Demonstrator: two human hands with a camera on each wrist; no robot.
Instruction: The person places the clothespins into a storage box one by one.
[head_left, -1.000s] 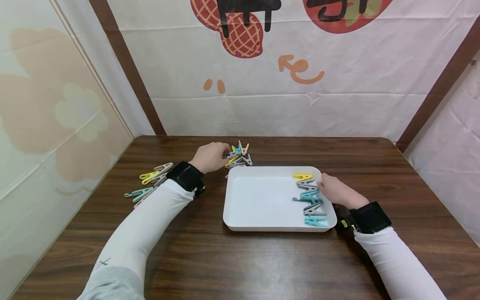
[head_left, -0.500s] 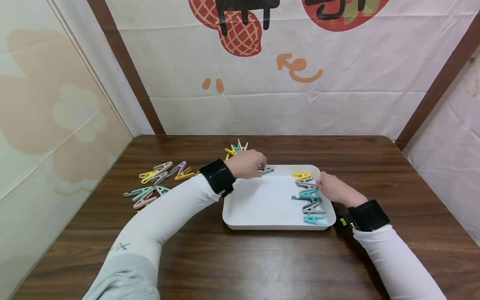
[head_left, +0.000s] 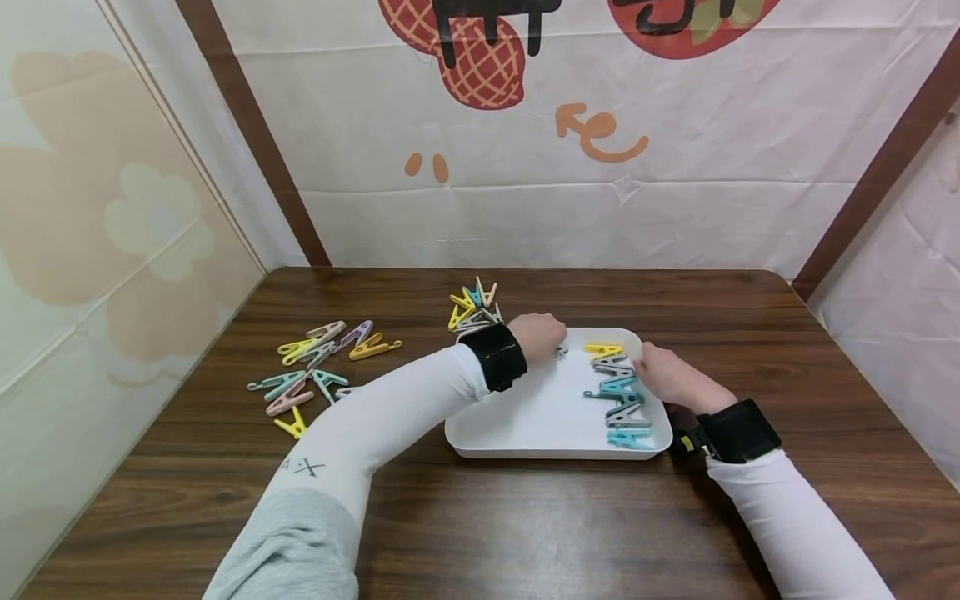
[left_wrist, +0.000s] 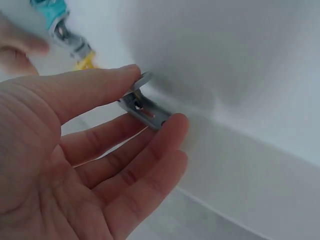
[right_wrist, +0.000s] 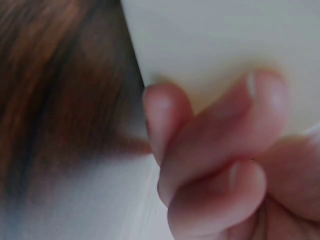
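In the head view my left hand point(head_left: 537, 337) is over the back part of a white tray point(head_left: 517, 425). Its thumb and fingers pinch a grey clothespin point(left_wrist: 155, 116), seen close up in the left wrist view near the tray's wall. Along the tray's right side lies a column of clothespins: a yellow one point(head_left: 603, 350) at the back, then grey and teal ones, and a light blue one point(head_left: 628, 438) at the front. My right hand point(head_left: 681, 379) holds the tray's right edge, its fingers curled against the outer wall in the right wrist view.
Behind the tray's back left corner lies a small heap with a yellow clothespin point(head_left: 459, 317) and several others. Further left, more are scattered, among them a pink clothespin point(head_left: 288, 403) and a purple clothespin point(head_left: 356, 335). A printed cloth point(head_left: 360, 225) hangs behind the wooden table point(head_left: 480, 525).
From the heap behind the tray, my left hand has moved right and over the tray, carrying the grey clothespin. The right hand stays at the tray's edge.
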